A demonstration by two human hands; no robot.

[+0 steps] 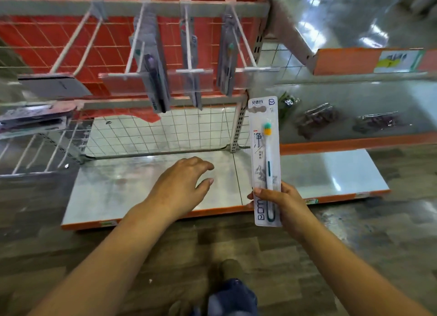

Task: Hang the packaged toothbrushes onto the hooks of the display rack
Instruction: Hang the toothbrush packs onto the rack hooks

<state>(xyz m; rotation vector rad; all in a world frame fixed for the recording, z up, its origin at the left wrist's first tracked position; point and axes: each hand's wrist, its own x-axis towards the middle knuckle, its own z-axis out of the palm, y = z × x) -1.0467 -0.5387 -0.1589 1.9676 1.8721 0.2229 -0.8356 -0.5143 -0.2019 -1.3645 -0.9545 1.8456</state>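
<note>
While upright, toothbrush pack (266, 159) between right-hand fingers (262, 192)

Hands: two, a left hand (182, 180) and a right hand (281, 201).
Packaged toothbrush held in a hand (265, 159): one.
Display hooks (189, 38) on the upper rail: four, three carrying hung toothbrush packs (153, 67); the number of packs per hook cannot be told.
Clear packets (314, 120) on the right-hand shelf: about three, blurred.
</note>
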